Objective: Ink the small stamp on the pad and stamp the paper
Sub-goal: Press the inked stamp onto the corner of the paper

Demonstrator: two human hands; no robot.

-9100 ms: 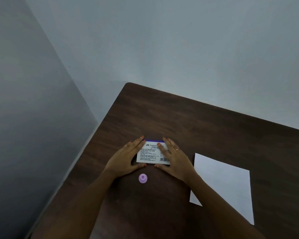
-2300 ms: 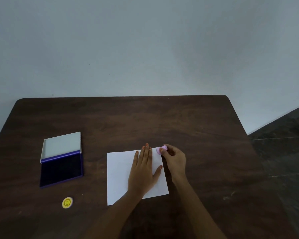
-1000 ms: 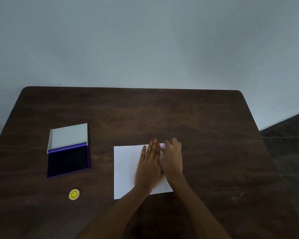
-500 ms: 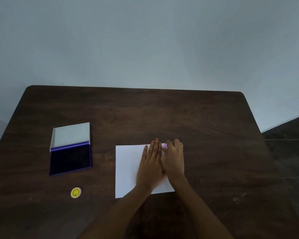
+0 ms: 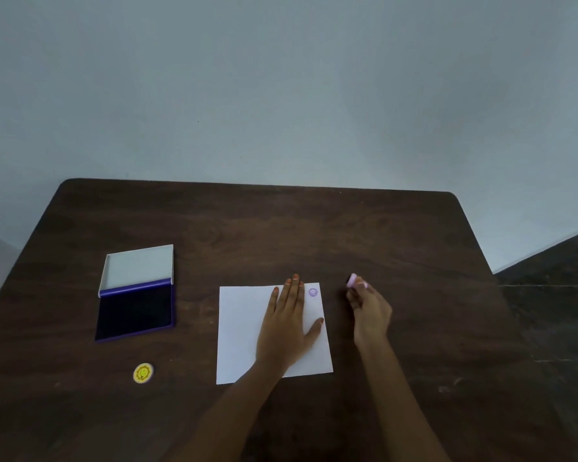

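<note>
Right hand [image 5: 369, 313] pinches small pink round stamp [image 5: 352, 281], off white paper sheet [image 5: 244, 331] to right; purple imprint [image 5: 313, 292] in far-right corner. Left hand [image 5: 286, 325] flat, fingers spread, pinning sheet. Open dark-blue ink pad [image 5: 136, 313] far left, nearer left hand.

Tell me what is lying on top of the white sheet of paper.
On the white rectangular paper sheet the left hand lies flat, palm down. A small round purple stamp print shows near its far right corner. Whatever paper lies beneath the hand is covered.

White paper [image 5: 244, 328] bears a purple round mark [image 5: 313, 292].
</note>
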